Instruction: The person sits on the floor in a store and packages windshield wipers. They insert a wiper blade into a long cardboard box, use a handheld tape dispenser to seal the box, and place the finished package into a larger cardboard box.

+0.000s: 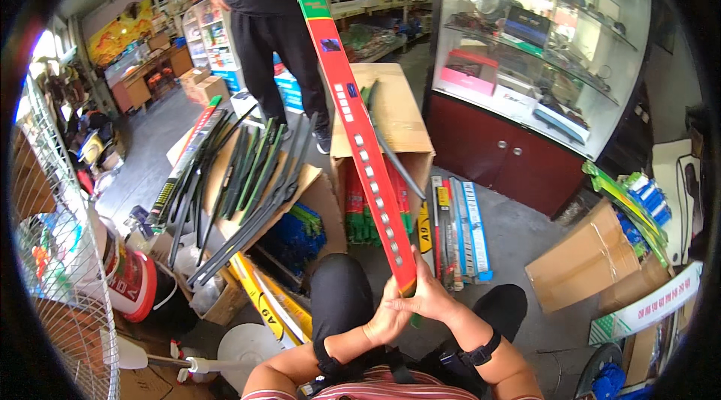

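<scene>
A long, narrow red wiper blade box (pixel 366 148) with a green far end slants up and away from my lap. My right hand (pixel 429 293) is closed round its near end. Against the same end, my left hand (pixel 389 320) is closed too, its fingers meeting the right hand and partly hidden. Several black wiper blades (pixel 255 175) lie in a loose pile on an open cardboard box to the left. One more wiper blade (pixel 394 156) rests on the upright cardboard carton (pixel 402 111) behind the red box; red and green packages (pixel 360 208) fill the carton's open front.
A person in black (pixel 270 32) stands ahead holding a phone. A glass display cabinet (pixel 541 32) stands at the far right. Long flat boxes (pixel 469 227) lie on the floor beside my right knee. A wire rack (pixel 64 250) and a red-and-white bucket (pixel 135 283) are at the left.
</scene>
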